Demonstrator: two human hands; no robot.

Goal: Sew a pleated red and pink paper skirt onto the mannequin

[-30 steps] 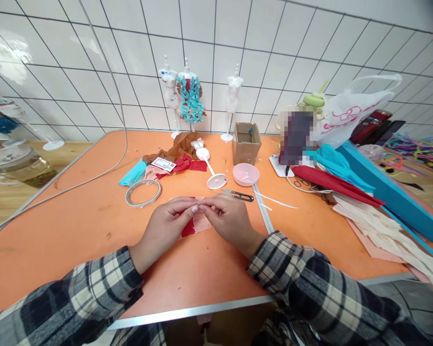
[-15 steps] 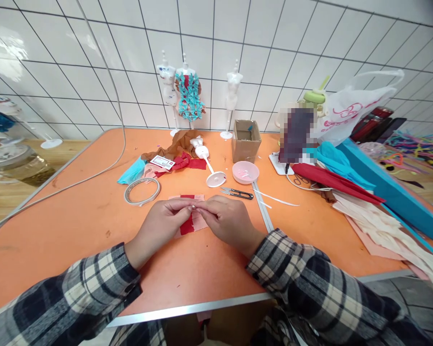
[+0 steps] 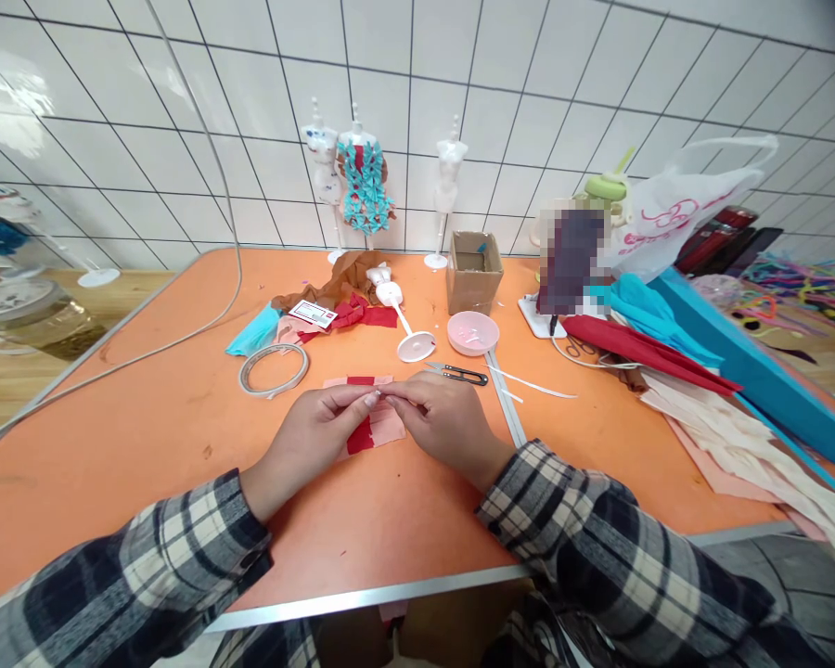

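Note:
My left hand [image 3: 316, 429] and my right hand [image 3: 438, 419] meet fingertip to fingertip at the middle of the orange table [image 3: 146, 436]. Both are closed in a pinch on a small thing between them, too small to make out. Under and between the hands lies a red and pink crepe paper piece [image 3: 372, 429]. Small black thread snips [image 3: 459, 374] lie just beyond my right hand. A roll of double-sided tape [image 3: 274, 368] lies beyond my left hand.
A fallen white mannequin stand [image 3: 404, 320], a pink dish [image 3: 473, 333], a cardboard box [image 3: 474, 271] and paper scraps [image 3: 334, 301] sit further back. Three small mannequins [image 3: 366, 186] stand at the wall. Stacked crepe sheets [image 3: 710, 399] fill the right side. A cable [image 3: 181, 339] crosses the left.
The hands have stayed pinched together over the paper, with only slight finger movement. The view has shifted a little.

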